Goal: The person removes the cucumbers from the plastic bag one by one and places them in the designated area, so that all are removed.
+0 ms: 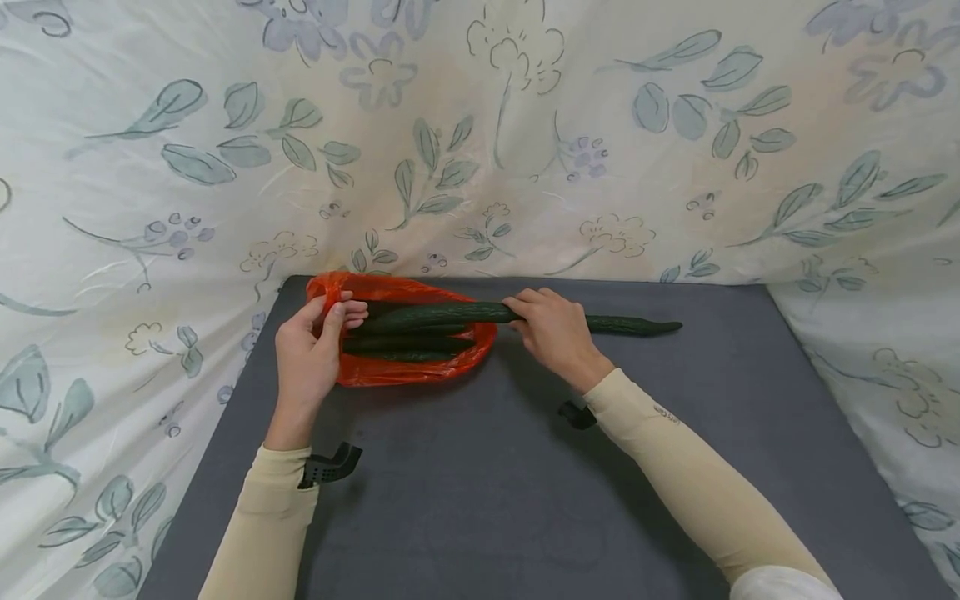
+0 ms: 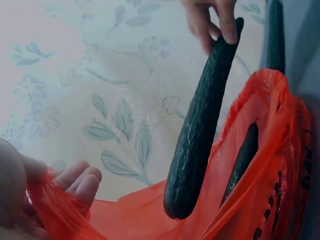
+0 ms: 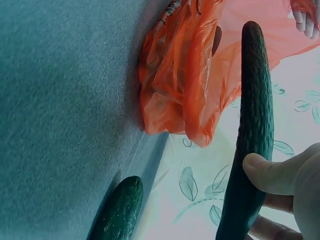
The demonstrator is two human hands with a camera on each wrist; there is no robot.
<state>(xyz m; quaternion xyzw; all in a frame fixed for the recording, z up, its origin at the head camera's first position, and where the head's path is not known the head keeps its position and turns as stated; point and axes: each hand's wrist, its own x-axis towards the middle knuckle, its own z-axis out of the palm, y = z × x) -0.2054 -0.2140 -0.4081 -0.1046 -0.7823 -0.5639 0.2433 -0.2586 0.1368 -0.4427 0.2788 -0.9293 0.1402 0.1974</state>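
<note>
My left hand (image 1: 309,342) grips the edge of a red plastic bag (image 1: 420,379) and holds its mouth open; in the left wrist view the film is bunched between thumb and fingers (image 2: 82,182). Above the bag's opening, a long dark green cucumber (image 1: 442,314) is held level by my right hand (image 1: 553,333), thumb on one side and fingers on the other. The cucumber is clear of the table in the right wrist view. Inside the bag lie further cucumbers (image 1: 405,343), partly hidden by the held one. Another cucumber (image 1: 637,326) lies on the table beyond my right hand.
The dark grey tabletop (image 1: 480,492) extends toward me and to the right. A pale floral-patterned cloth (image 1: 525,200) hangs behind the table's far edge and along both sides. Black straps (image 1: 330,465) sit at both wrists.
</note>
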